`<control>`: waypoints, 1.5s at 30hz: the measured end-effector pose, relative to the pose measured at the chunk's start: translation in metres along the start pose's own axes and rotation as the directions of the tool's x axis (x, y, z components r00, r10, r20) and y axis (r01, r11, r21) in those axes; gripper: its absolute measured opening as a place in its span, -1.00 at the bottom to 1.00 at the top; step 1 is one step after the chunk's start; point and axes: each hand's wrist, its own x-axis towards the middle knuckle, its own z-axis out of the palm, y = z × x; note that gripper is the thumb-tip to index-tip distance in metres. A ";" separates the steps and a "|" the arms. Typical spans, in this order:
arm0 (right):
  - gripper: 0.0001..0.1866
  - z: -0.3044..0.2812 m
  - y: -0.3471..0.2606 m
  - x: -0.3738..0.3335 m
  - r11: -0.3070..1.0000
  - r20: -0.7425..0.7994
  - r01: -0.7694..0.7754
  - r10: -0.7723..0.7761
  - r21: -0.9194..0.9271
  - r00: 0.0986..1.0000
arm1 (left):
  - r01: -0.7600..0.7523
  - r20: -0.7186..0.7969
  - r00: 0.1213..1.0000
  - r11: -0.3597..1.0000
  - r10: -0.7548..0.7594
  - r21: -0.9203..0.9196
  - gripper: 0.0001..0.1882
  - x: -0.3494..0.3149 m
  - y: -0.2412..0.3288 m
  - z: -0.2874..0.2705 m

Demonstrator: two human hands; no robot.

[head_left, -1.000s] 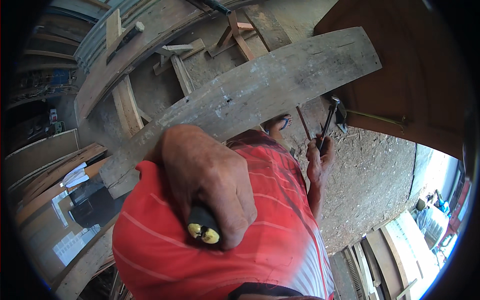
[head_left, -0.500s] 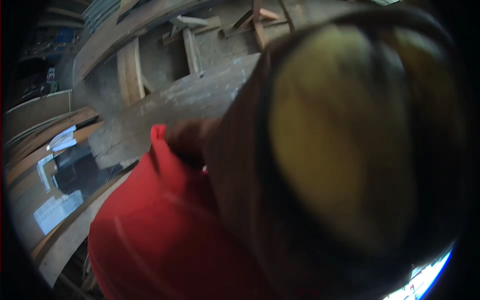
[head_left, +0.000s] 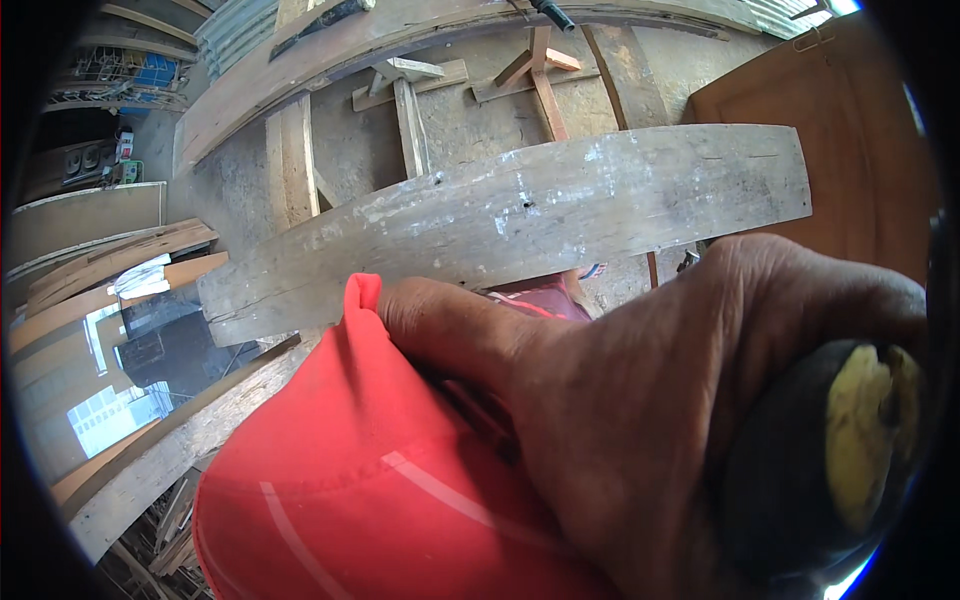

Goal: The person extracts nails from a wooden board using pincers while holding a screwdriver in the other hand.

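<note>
My left hand (head_left: pixel 640 390) is raised close in front of me on the right. Its fingers are curled round a thick, dark handle with a yellow end (head_left: pixel 860 440). Whatever the handle belongs to is hidden. My bent arm comes out of a loose red sleeve (head_left: pixel 370 470) at the lower left. Beyond the arm lies a long, weathered grey board (head_left: pixel 480 220) with white specks, apart from the hand. Below its near edge shows a bit of maroon cloth (head_left: pixel 540 300) with red stripes. My right hand is out of view.
A brown wooden panel (head_left: pixel 820 150) stands at the right. Behind the board are a long bench plank (head_left: pixel 420 35) and several wooden supports (head_left: pixel 410 125). To the left lie a glossy sheet (head_left: pixel 120 400), a white cloth (head_left: pixel 143 277) and boards; wood scraps (head_left: pixel 160 530) are at the lower left.
The yellow-ended handle, earlier large and blurred before the view, has moved away to the lower right with my left hand. The board's right half and the brown panel now show.
</note>
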 end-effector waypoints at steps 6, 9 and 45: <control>-0.86 -0.003 -0.006 -0.001 0.966 -0.068 -0.022 0.005 -0.259 0.998 | 0.093 -0.144 0.987 0.986 -0.073 0.138 -0.60 0.011 -0.015 -0.028; -0.82 -0.004 0.004 -0.006 0.994 -0.063 -0.061 0.066 0.088 0.996 | 0.088 -0.168 0.986 0.805 0.015 0.587 -0.68 0.014 -0.014 -0.094; -0.56 -0.024 -0.014 0.020 0.962 -0.018 -0.005 0.000 -0.272 1.000 | 0.277 -0.331 0.944 0.508 0.016 0.815 -0.59 -0.035 -0.138 -0.248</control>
